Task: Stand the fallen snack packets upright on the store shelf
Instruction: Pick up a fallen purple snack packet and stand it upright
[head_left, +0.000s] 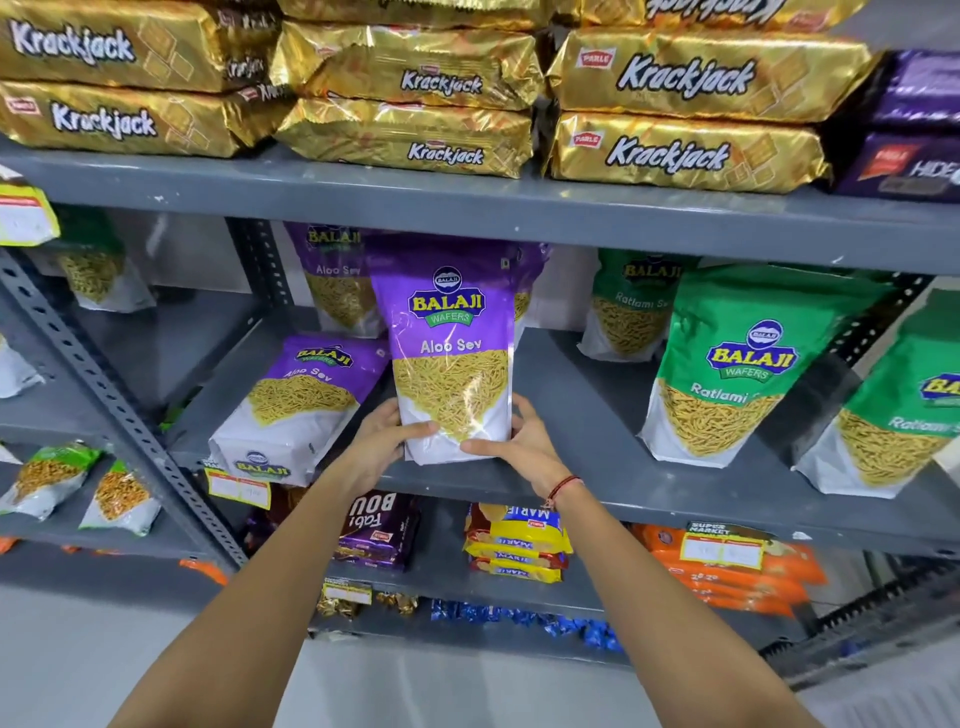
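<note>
Both bare forearms reach up from the bottom edge toward the grey metal store shelf (597, 415). Left hand (382, 441) and right hand (524, 441) clasp the white base of a purple plastic Balaji Aloo Sev packet (451, 358), one on each side, with the fingers (421, 430) curled round its lower front. A red thread bracelet (563, 488) circles the right wrist. This packet is upright, its bottom at the front edge of the middle shelf board. Just to its left, a second purple Aloo Sev packet (301, 405) lies tipped back on the same board, its base toward the shelf front. Behind them a third purple packet (337, 280) stands upright. To the right, well apart, green Ratlami Sev packets (743, 364) stand upright. Gold Krackjack biscuit packs (685, 109) lie stacked on the board above.
</note>
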